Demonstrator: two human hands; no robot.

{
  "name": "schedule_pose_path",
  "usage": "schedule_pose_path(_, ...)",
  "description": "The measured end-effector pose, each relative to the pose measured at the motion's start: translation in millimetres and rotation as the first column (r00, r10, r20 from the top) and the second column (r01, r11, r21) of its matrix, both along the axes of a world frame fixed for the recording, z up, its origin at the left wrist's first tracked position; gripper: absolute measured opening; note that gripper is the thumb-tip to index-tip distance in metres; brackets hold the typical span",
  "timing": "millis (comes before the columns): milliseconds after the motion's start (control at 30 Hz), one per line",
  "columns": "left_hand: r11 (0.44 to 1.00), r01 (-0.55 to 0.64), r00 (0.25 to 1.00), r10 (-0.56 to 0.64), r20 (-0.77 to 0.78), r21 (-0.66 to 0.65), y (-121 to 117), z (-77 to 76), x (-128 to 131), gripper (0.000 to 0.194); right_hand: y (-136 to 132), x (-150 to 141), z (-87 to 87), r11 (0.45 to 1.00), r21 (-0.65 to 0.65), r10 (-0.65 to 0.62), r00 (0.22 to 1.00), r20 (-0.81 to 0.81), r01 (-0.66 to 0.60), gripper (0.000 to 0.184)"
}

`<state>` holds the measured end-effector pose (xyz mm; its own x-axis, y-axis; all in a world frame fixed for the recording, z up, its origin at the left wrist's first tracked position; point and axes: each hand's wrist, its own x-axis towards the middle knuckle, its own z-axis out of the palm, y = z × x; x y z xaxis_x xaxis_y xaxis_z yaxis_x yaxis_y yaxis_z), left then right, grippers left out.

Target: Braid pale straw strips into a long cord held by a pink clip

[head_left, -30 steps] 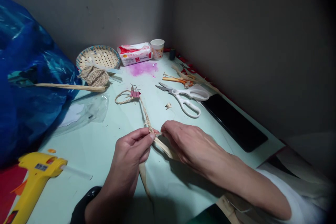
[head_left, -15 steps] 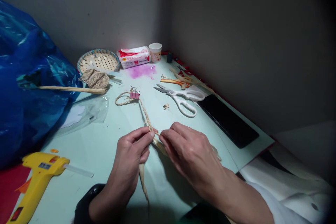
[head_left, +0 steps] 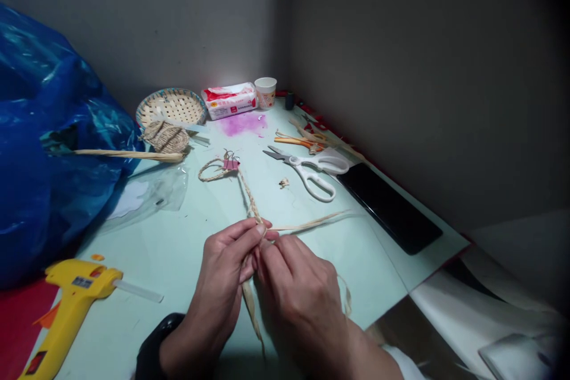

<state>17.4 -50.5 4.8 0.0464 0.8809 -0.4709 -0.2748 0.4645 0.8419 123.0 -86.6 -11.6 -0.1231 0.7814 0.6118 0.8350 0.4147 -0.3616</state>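
A pale straw braid (head_left: pixel 250 195) runs from a pink binder clip (head_left: pixel 231 164) down to my fingers, with a braided loop on the clip's left. My left hand (head_left: pixel 231 258) pinches the braid's lower end between thumb and forefinger. Close against it, my right hand (head_left: pixel 298 285) is closed with its fingertips on the strands below; which strand it grips is partly hidden. One loose strand (head_left: pixel 312 224) stretches out to the right across the table. Another strand (head_left: pixel 253 314) hangs beneath my left hand.
White-handled scissors (head_left: pixel 307 169) and a black phone (head_left: pixel 392 208) lie to the right. At left are a yellow glue gun (head_left: pixel 75 303) and a blue plastic bag (head_left: pixel 57 148). A twine ball (head_left: pixel 165 138), woven basket (head_left: pixel 178 105), tissue pack (head_left: pixel 229 101) and paper cup (head_left: pixel 266 94) stand at the back.
My right hand has moved left and down, closer to my left hand. A strand now lies out to the right above it. My left hand keeps its pinch.
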Motion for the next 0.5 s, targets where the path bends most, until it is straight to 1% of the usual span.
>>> schedule_pose_path(133,1.000,0.018,1.000,-0.017,0.024,-0.024,0.5,1.3,-2.9,0.014,0.4,-0.8,-3.7,0.996,0.091,-0.004,0.994,0.113,-0.006,0.019)
schedule_pose_path(200,0.999,0.024,0.999,-0.023,0.032,-0.045,0.4,1.3,-4.3,0.014,-2.3,3.1,-1.7,0.992,0.122,0.020,0.982,0.189,-0.044,0.023)
schedule_pose_path(267,0.998,0.024,0.999,-0.022,0.042,-0.051,-0.2,1.2,-5.0,0.012,-6.1,11.1,5.9,0.987,0.095,0.102,0.966,0.239,-0.128,0.026)
schedule_pose_path(300,0.999,0.026,0.999,-0.024,0.048,-0.046,-0.6,1.3,-4.9,0.011,-7.2,16.7,12.0,0.983,0.071,0.150,0.960,0.238,-0.171,0.026)
schedule_pose_path(367,0.999,0.035,0.998,-0.034,0.057,-0.015,-1.3,1.6,-4.2,0.011,-4.8,30.0,26.9,0.975,0.022,0.214,0.963,0.166,-0.220,0.022)
schedule_pose_path(400,0.999,0.039,0.998,-0.039,0.057,0.001,-1.5,1.8,-3.8,0.012,-0.5,36.7,34.3,0.974,-0.019,0.227,0.968,0.108,-0.226,0.022)
schedule_pose_path(433,0.999,0.039,0.998,-0.040,0.055,0.013,-1.6,1.9,-3.4,0.013,6.0,42.8,40.7,0.971,-0.103,0.222,0.974,0.039,-0.217,0.024)
schedule_pose_path(467,0.999,0.035,0.998,-0.036,0.052,0.019,-1.6,1.9,-3.1,0.014,14.4,47.8,45.3,0.947,-0.230,0.223,0.974,-0.031,-0.225,0.024)
schedule_pose_path(500,0.999,0.027,0.998,-0.028,0.047,0.023,-1.7,1.7,-2.9,0.015,24.1,51.4,47.8,0.877,-0.397,0.250,0.963,-0.103,-0.270,0.024)
